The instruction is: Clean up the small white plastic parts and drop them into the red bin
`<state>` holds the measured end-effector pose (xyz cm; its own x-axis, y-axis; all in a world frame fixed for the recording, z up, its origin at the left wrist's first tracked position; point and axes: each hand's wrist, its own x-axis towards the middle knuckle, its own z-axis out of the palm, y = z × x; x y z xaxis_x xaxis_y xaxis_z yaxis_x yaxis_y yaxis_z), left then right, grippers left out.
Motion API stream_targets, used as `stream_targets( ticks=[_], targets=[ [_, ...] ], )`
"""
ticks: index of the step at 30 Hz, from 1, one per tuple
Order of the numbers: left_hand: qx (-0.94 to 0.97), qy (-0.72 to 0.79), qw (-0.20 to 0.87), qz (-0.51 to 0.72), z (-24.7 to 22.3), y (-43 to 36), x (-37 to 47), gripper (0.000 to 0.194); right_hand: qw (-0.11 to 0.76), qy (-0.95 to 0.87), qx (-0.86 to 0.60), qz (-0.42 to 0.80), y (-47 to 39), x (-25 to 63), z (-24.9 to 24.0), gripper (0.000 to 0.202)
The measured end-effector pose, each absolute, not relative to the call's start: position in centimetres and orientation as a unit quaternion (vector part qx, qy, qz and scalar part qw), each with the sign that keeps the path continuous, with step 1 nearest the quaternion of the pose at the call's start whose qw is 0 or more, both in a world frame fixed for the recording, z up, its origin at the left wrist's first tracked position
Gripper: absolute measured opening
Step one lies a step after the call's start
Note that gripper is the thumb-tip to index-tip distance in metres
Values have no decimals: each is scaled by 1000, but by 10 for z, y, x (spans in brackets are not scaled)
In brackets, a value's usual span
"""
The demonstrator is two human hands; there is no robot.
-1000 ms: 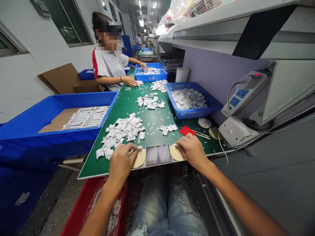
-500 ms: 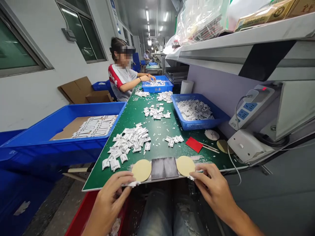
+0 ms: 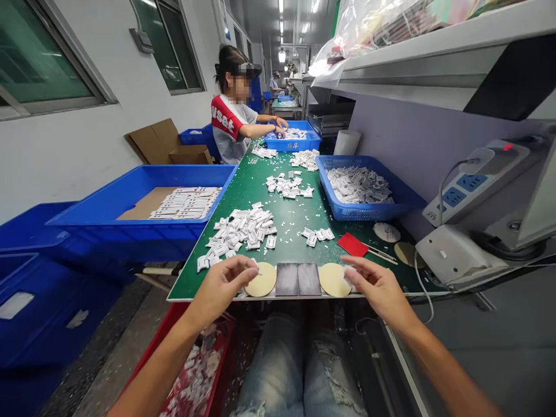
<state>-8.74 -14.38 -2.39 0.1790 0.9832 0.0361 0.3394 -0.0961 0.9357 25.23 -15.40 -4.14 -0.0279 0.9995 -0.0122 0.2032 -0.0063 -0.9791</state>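
My left hand (image 3: 226, 284) is pinched at the left edge of a round yellow disc (image 3: 264, 280), with a small white plastic part barely showing at its fingertips. Over the outer edge of the other yellow disc (image 3: 333, 280), the fingers of my right hand (image 3: 377, 285) are closed on another white plastic part (image 3: 347, 274), mostly hidden by them. Between the discs lie two dark grey rectangular plates (image 3: 299, 280) along the table's front edge. A heap of white plastic parts (image 3: 245, 229) spreads just beyond my left hand, and a smaller cluster (image 3: 318, 236) lies past the plates.
A blue basket (image 3: 369, 213) of white parts stands at the right, near a red piece (image 3: 353, 244) and thin sticks. On the left is a large blue bin (image 3: 130, 231). Farther off, a person (image 3: 234, 124) reaches into a blue tray (image 3: 293, 143). A power strip (image 3: 478, 179) borders the right.
Both hands have moved up and forward from the table's front edge to the outer sides of the discs, still pinched. The camera view has shifted, so the scene sits differently in the picture.
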Motion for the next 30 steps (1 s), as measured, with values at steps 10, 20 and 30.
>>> stream_targets(
  ticks=[10,20,30],
  targets=[
    [800,523,238,172,0,-97,-80,23,280,-765,-550,184,-115,255,-26,24],
    [787,525,306,110,8,-84,-80,17,229,-781,-535,226,-105,265,-25,22],
    [802,522,267,111,-1,-86,-81,10,213,-794,-526,216,-107,256,-21,20]
  ],
)
